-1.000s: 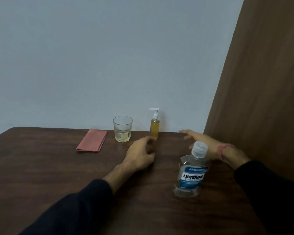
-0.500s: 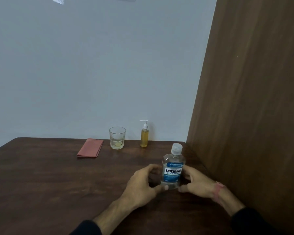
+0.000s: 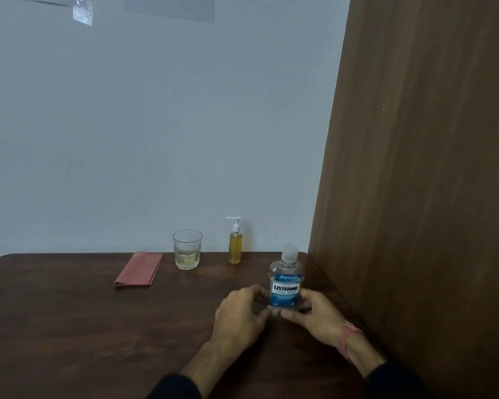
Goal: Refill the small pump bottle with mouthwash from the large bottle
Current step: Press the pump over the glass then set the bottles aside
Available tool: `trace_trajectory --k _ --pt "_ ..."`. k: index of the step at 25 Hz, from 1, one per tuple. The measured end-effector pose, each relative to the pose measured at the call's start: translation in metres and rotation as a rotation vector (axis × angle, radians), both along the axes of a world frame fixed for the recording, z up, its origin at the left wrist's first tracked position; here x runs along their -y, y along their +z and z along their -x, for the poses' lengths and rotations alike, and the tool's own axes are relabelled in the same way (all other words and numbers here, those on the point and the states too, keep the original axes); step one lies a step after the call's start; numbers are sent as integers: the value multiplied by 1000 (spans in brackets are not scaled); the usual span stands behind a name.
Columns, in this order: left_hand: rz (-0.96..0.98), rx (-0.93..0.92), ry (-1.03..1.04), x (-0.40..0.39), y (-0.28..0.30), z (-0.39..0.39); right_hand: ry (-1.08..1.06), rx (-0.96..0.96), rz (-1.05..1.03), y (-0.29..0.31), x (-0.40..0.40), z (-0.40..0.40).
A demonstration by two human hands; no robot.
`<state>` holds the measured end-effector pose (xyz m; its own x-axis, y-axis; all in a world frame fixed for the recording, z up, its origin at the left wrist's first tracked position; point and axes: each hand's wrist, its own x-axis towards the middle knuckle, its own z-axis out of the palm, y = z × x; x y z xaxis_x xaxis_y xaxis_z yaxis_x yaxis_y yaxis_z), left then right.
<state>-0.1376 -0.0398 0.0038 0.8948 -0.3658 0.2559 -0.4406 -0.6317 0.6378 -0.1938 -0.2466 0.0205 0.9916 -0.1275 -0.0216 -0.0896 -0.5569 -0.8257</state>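
The large clear mouthwash bottle [image 3: 286, 283], with a blue label and a capped top, stands upright on the dark wooden table [image 3: 69, 326]. My left hand [image 3: 239, 315] curls round its left side near the base. My right hand [image 3: 314, 315] holds its right side, thumb at the front of the base. The small pump bottle [image 3: 235, 246], filled with amber liquid and topped by a white pump, stands upright at the back of the table by the wall, well beyond both hands.
A drinking glass [image 3: 187, 249] with a little pale liquid stands left of the pump bottle. A folded pink cloth [image 3: 139, 269] lies further left. A brown wooden panel [image 3: 415, 197] rises along the table's right edge, close to my right hand.
Both hands came back from the far side of the table and closed round the base of the mouthwash bottle. My head has lifted, so more wall shows.
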Motion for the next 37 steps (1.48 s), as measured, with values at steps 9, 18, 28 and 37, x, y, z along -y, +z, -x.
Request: trace_trajectory --k 9,18,28,37 --pt "3 58 100 46 -6 -85 -152 124 -110 -15 23 -91" --pt "9 104 171 80 -9 -164 -290 206 62 -29 41 -174" --pt "-16 106 199 90 -9 -183 -273 225 94 -32 53 -200" --pt "63 7 167 38 -3 -126 -339 195 113 -28 37 -151"
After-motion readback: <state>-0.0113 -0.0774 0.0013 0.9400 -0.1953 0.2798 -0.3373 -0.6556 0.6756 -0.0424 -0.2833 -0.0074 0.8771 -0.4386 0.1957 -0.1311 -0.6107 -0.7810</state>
